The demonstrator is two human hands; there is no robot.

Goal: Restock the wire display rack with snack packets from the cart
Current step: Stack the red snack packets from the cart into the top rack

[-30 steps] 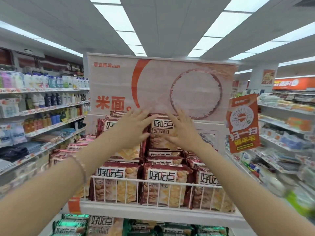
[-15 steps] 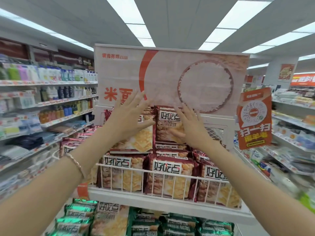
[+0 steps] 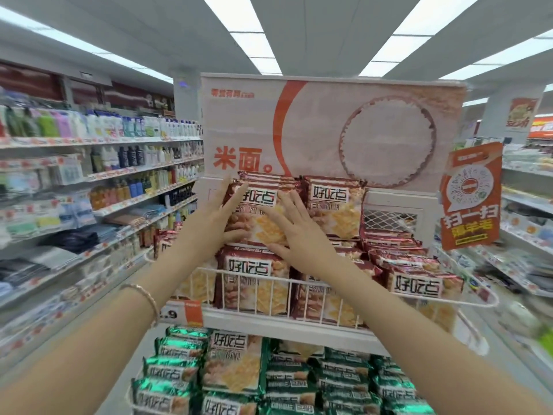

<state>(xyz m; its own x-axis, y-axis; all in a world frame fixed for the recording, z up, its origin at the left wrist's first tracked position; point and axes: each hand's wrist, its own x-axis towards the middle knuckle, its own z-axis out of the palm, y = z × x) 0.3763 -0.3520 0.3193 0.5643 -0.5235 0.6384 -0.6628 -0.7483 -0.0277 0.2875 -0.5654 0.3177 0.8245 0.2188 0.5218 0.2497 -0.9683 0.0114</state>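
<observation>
Both my hands are on the top packet (image 3: 258,194) of the back-left stack, upper tier of the wire rack (image 3: 329,283). My left hand (image 3: 214,218) lies along the pkt's left edge, fingers straight, thumb on the front. My right hand (image 3: 294,232) is flat on the front w/ fingers spread. Neither one grips anything. I think the step is squaring this stack, not placing a new pkt; the cart is not in view.

To do it well: push w/ flat palms, not fingertips, because the crackers inside probably break easily and the foil looks slippery. The left hand should work as a side stop, so the stack does not slide off toward the aisle. The right hand should press backward, gently, until the pkt lines up w/ the neighbour stack (image 3: 333,205), label to the front. Risk: too much force can tip the stack onto the front row (image 3: 251,262) below.
</observation>
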